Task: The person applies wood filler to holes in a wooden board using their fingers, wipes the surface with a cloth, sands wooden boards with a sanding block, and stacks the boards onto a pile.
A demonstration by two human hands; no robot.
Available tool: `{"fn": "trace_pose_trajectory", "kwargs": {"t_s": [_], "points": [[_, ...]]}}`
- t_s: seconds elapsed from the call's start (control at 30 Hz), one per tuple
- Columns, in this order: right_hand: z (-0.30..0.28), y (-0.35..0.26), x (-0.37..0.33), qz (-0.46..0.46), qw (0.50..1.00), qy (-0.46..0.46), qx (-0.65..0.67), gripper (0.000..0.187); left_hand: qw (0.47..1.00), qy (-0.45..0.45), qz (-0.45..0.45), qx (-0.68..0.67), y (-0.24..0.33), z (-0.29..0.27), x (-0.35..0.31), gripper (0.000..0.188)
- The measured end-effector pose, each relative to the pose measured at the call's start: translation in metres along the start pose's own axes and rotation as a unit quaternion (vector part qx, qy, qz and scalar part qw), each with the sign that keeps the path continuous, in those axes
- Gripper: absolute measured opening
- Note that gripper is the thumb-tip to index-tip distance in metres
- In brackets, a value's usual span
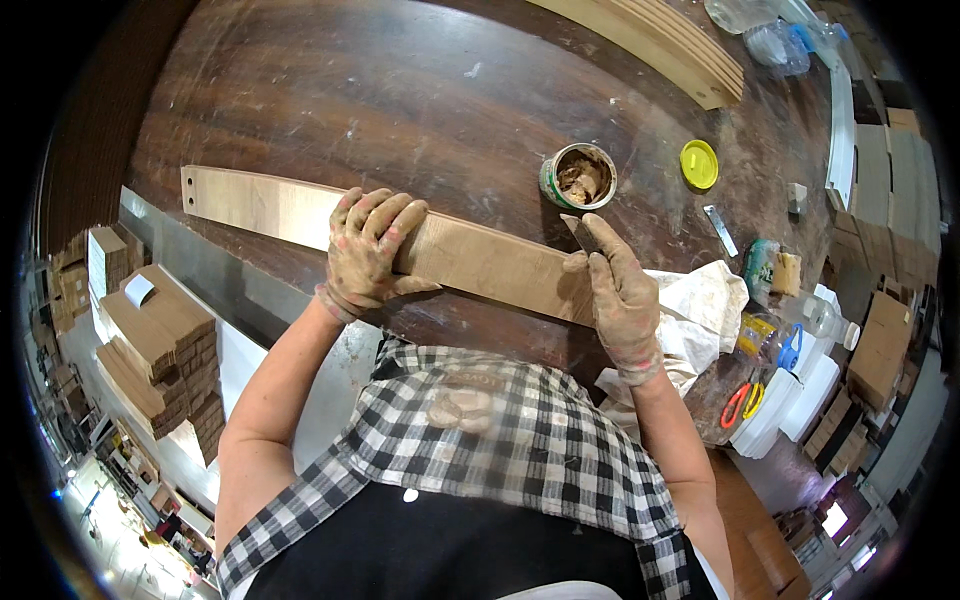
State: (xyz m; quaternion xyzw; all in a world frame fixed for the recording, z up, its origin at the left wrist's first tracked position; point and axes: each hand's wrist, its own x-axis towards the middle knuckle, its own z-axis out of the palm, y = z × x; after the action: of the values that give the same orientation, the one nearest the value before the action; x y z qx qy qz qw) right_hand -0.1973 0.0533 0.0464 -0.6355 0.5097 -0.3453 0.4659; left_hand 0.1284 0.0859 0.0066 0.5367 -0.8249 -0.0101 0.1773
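1 wooden board [500, 265] lay slantwise on the worktop [400, 120], long axis upper left to lower right. Left hand [375, 245] had fingers clasped across its middle; right hand [622, 295], at the right end, pinched a small flat blade [574, 231], nearer the open tin [548, 186] just beyond.

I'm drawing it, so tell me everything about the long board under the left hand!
The board looks like light brown wood: long, flat, with two dark holes at its left end. It slants across the dark table, right end nearer the person. The left hand holds its middle; the right hand partly hides its right end.
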Motion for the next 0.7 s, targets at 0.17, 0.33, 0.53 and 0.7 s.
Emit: {"fn": "trace_pose_trajectory", "kwargs": {"t_s": [0.17,0.33,0.53,0.7], "points": [[-0.021,-0.016,0.011,0.067,0.998,0.007,0.011,0.034,0.994,-0.093,-0.021,-0.045,-0.002,-0.005,0.010,0.098],[-0.038,-0.026,0.030,-0.060,0.984,0.030,-0.163,0.034,0.986,-0.093,-0.048,-0.130,0.007,-0.012,0.023,0.104],[-0.042,-0.021,0.035,-0.181,0.871,-0.022,-0.456,0.044,0.959,0.009,-0.069,-0.274,0.048,0.027,0.077,0.110],[-0.056,-0.022,0.023,-0.146,0.905,-0.023,-0.400,0.041,0.927,0.052,-0.031,-0.370,0.072,0.073,0.138,0.113]]}}
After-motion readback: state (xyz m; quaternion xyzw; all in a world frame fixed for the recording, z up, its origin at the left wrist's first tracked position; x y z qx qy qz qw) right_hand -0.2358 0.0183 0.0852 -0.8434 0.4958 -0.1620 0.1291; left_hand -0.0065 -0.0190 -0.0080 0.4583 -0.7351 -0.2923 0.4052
